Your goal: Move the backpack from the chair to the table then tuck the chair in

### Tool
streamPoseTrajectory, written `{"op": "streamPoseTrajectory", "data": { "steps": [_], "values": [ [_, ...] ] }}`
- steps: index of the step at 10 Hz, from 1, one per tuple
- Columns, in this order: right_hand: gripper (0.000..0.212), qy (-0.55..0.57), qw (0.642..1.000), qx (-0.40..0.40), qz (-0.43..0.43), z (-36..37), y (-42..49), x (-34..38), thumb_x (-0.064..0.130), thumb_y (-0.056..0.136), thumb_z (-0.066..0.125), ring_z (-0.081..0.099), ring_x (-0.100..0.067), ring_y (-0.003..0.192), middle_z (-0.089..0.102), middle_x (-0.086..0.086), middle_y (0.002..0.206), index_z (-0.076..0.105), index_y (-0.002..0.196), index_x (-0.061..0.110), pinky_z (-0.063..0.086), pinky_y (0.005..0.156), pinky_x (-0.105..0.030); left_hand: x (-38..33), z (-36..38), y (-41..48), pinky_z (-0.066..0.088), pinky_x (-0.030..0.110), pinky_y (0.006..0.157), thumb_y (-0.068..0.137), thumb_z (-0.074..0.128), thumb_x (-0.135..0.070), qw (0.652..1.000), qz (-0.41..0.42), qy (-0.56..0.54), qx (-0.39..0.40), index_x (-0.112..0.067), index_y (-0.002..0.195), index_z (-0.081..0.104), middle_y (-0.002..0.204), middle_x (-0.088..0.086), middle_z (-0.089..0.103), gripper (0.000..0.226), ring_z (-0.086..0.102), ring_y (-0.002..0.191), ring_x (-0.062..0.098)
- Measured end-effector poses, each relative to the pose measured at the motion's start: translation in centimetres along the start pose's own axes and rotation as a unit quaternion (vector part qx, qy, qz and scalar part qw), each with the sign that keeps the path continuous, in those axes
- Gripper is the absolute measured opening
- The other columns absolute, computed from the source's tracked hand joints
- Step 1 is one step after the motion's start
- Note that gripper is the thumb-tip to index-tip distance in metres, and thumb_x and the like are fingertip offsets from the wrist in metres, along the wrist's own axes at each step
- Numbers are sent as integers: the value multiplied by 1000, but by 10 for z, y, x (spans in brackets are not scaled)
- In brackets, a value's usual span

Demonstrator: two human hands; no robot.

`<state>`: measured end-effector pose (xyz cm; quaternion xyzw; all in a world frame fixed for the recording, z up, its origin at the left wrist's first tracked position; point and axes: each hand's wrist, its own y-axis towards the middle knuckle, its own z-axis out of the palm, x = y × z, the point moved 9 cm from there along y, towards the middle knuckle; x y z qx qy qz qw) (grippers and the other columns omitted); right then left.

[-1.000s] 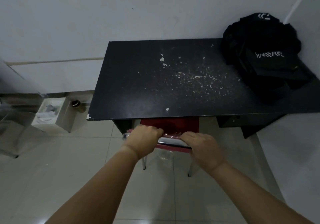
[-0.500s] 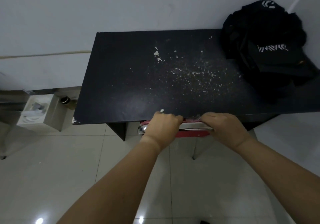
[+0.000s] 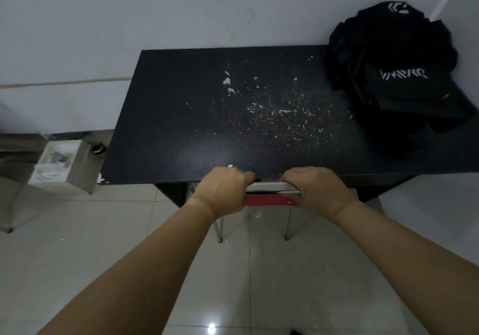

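The black backpack (image 3: 396,75) with white lettering lies on the far right of the black table (image 3: 181,117), against the wall corner. A red chair (image 3: 269,200) with a metal frame stands at the table's front edge, its seat hidden under the tabletop. Only its backrest top and two thin legs show. My left hand (image 3: 223,189) and my right hand (image 3: 316,189) are both closed around the top of the backrest, knuckles touching the table edge.
White flecks of chipped paint dot the middle of the tabletop. A small grey box (image 3: 62,163) with white items sits on the floor left of the table, beside a metal stand. White walls rise behind the table and to its right. Pale glossy tiles cover the floor.
Both hands have pushed the chair forward under the table. One second ago the red seat showed in front of the edge; now the backrest sits at the edge.
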<state>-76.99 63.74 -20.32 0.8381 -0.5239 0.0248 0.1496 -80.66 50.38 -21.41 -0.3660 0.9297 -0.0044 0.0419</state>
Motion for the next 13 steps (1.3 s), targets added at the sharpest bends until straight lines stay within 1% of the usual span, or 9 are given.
{"op": "streamPoseTrajectory", "data": {
  "steps": [1,2,4,5,6,7,8,10,13],
  "values": [
    [23,1,1000,-2,-10,-2,0,0,30,73,80,59,-24,56,64,-1,71,63,81,17,47,48,-32,-1,-2,1,47,28,61,81,62,-30,1000,-11,1,5,-29,100,63,84,-5,70,19,63,67,18],
    [23,-30,999,23,22,3,-4,1,34,75,76,61,-24,63,64,1,75,61,87,20,42,50,-31,-6,-5,-4,43,30,69,85,59,-31,998,-39,43,15,-30,100,60,85,-7,70,15,64,70,18],
    [23,-84,980,75,165,5,-15,0,18,79,74,60,-24,77,61,-1,86,55,90,20,32,57,-31,-13,-11,-21,42,38,82,81,66,-24,966,-219,121,63,-23,105,56,97,-3,68,26,65,87,23],
    [38,-84,967,118,210,-5,-27,10,23,82,69,58,-28,100,60,-6,110,51,115,19,43,72,-38,-33,-13,-39,41,46,99,80,64,-30,968,-226,81,80,-20,124,50,122,4,61,47,58,112,28],
    [73,-32,956,165,241,-12,-50,23,27,83,70,39,-32,132,42,-11,144,31,145,19,41,100,-45,-49,-22,-62,30,52,113,85,58,-31,971,-224,41,75,-15,145,31,151,10,38,68,36,138,33],
    [87,13,939,221,263,-23,-72,38,29,88,65,11,-35,147,9,-14,162,10,155,20,28,114,-50,-59,-36,-82,31,48,112,90,51,-36,973,-224,2,61,-16,142,39,150,7,41,57,39,137,29],
    [89,18,920,263,291,-41,-94,65,38,86,63,10,-36,147,6,-16,162,9,155,21,23,115,-55,-74,-59,-113,34,43,110,95,41,-37,977,-208,-17,35,-16,130,53,135,4,58,42,49,127,23],
    [88,9,919,225,323,-95,-123,141,45,83,64,15,-34,146,14,-12,160,16,153,26,27,114,-58,-93,-116,-187,36,45,106,100,31,-34,983,-181,-20,2,-14,122,58,128,5,62,40,55,119,24],
    [88,-27,920,183,345,-183,-141,196,34,86,63,6,-34,149,1,-12,164,9,156,27,21,117,-57,-105,-183,-229,30,48,112,102,26,-38,986,-167,11,2,-13,135,51,140,8,53,48,47,128,29]
  ]
}}
